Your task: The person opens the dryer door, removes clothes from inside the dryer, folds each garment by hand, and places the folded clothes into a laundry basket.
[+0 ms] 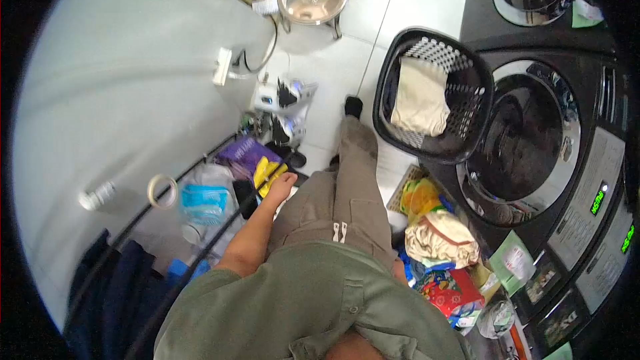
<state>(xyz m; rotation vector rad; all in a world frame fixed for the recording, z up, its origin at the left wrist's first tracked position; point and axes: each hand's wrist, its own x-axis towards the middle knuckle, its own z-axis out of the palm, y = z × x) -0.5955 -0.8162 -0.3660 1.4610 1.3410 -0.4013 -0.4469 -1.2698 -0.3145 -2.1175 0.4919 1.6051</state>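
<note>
My left hand [283, 187] hangs beside my left thigh, its fingers loosely bent and nothing seen in it. Close by, beyond a dark rail, are a yellow packet [267, 172] and a purple packet [248, 153]. Of my right side only a sliver of skin shows at the hip; the fingers are hidden behind my shirt and trousers. A black laundry basket [385, 103] with perforated sides is ahead on the right, in front of the lower machine's round door. Folded cream cloth [421, 97] lies in it. Neither hand touches the basket.
Two dark front-loading machines [567, 240] with lit green displays line the right. Below them sit a bundled cream cloth [440, 240] and a red patterned bag [450, 293]. A steel bowl on a stand [313, 0] is ahead; a power strip [222, 67] is on the left wall.
</note>
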